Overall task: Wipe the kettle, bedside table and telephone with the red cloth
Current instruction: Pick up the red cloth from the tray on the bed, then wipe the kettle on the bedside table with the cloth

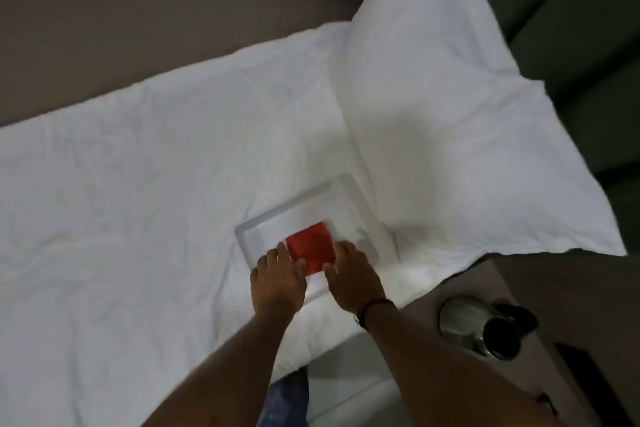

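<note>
Both hands flank the folded red cloth (311,248) on the white tray (341,189): the left hand (278,276) lies spread flat at its 8 o'clock edge, the right hand (353,272) curls half-closed at its 4 o'clock edge, and neither has it pinched yet. I'd pinch the near corners together and lift straight up, so the tray stays put on the soft bed (138,166). The pillow (450,121) crowds 1 o'clock; the kettle (479,326) waits at 4 o'clock on the bedside table (540,281), with open bedding leftward.
</note>
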